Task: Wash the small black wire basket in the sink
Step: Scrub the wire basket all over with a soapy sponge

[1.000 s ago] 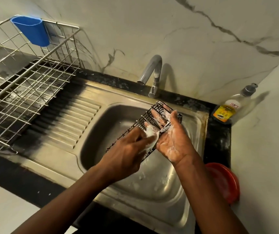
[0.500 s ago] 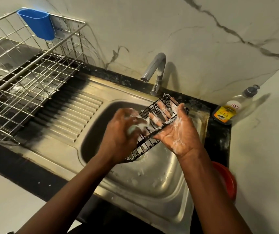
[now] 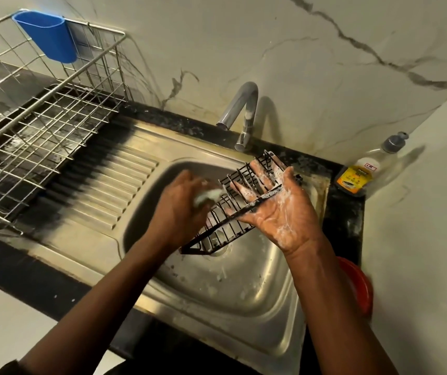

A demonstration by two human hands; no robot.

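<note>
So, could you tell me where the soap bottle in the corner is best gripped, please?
Round its labelled body, coming from the sink side: the soap bottle stands in the corner with wall behind and to its right, so only that side is open.

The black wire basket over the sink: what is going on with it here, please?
A person is scrubbing it. The right hand, open and soapy, carries the small black wire basket tilted over the sink, fingers straight. The left hand grips a foamy pad at the basket's side. No water runs from the tap.
</note>
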